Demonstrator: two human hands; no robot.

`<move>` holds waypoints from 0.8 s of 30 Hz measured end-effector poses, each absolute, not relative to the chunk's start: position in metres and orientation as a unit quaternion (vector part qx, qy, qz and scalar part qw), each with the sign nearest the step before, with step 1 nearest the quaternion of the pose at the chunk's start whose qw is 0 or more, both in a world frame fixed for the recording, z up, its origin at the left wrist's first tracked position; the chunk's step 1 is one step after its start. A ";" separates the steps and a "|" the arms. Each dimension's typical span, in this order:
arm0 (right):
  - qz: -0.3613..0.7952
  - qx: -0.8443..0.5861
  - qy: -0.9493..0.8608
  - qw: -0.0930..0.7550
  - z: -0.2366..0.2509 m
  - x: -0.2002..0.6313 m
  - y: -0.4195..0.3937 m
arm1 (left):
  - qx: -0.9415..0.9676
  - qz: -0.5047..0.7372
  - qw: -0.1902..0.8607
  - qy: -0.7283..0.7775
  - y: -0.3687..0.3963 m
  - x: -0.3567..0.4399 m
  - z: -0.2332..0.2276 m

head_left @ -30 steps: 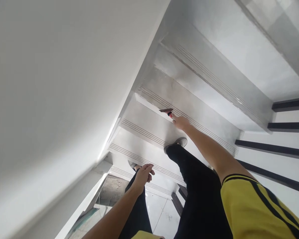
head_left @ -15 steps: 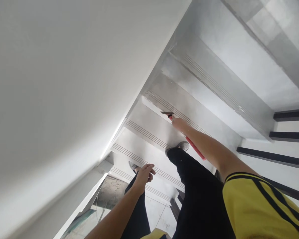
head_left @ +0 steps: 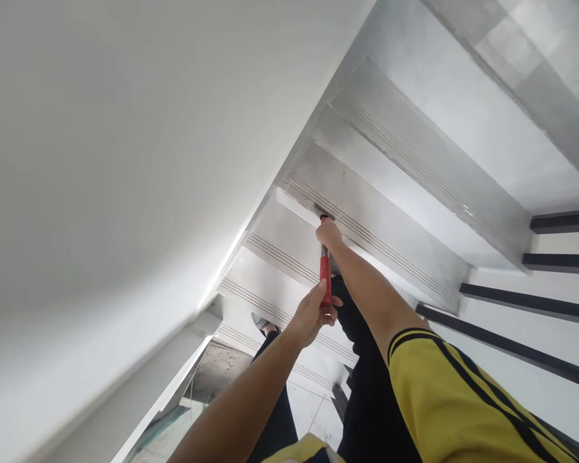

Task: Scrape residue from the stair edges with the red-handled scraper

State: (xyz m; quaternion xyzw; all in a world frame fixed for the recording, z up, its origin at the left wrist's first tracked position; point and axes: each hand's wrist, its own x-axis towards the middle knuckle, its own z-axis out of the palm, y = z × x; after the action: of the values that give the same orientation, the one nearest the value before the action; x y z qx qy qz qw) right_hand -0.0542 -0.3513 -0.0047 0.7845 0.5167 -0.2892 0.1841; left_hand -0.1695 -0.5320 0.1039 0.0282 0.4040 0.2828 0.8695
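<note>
A long-handled scraper (head_left: 325, 273) with a red grip and a dark flat blade lies across both hands. My right hand (head_left: 329, 235) is closed round its shaft just below the blade, which is at the grooved edge of a stair step (head_left: 367, 239). Lower down, my left hand (head_left: 316, 312) holds the end of the red grip, thumb along it and fingers curled partly behind. Whether the blade presses on the step, I cannot tell.
A smooth white wall (head_left: 125, 161) borders the stairs on the left. Dark railing bars (head_left: 525, 357) stand on the right. My feet are on lower steps, one shoe (head_left: 260, 321) showing. Rough rubble-like ground (head_left: 219, 370) appears at the bottom left.
My left hand has risen to the right and taken hold of the red grip. The scraper's handle has swung from slanting right to nearly upright in view; my right hand shifted slightly left.
</note>
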 end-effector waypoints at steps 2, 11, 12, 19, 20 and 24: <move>-0.308 0.805 0.484 0.154 -0.004 -0.054 -0.349 | 0.038 0.276 0.852 0.444 -0.528 -0.163 0.104; -0.328 0.818 0.463 0.092 -0.013 -0.056 -0.359 | 0.128 0.236 0.794 0.545 -0.541 -0.166 0.063; -0.328 0.822 0.458 0.086 -0.015 -0.057 -0.359 | 0.128 0.242 0.786 0.554 -0.541 -0.169 0.060; -0.326 0.810 0.472 0.123 -0.010 -0.048 -0.330 | 0.096 0.254 0.819 0.505 -0.503 -0.156 0.094; -0.331 0.804 0.477 0.126 -0.007 -0.045 -0.327 | 0.102 0.246 0.824 0.501 -0.498 -0.150 0.099; -0.339 0.797 0.483 0.128 -0.001 -0.038 -0.328 | 0.122 0.219 0.820 0.515 -0.495 -0.135 0.100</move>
State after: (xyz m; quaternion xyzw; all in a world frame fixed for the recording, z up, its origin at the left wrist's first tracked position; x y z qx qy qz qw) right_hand -0.0379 -0.3279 -0.0007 0.7968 0.4833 -0.3391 0.1284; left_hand -0.1355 -0.4950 0.0999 0.1224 0.5150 0.2193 0.8196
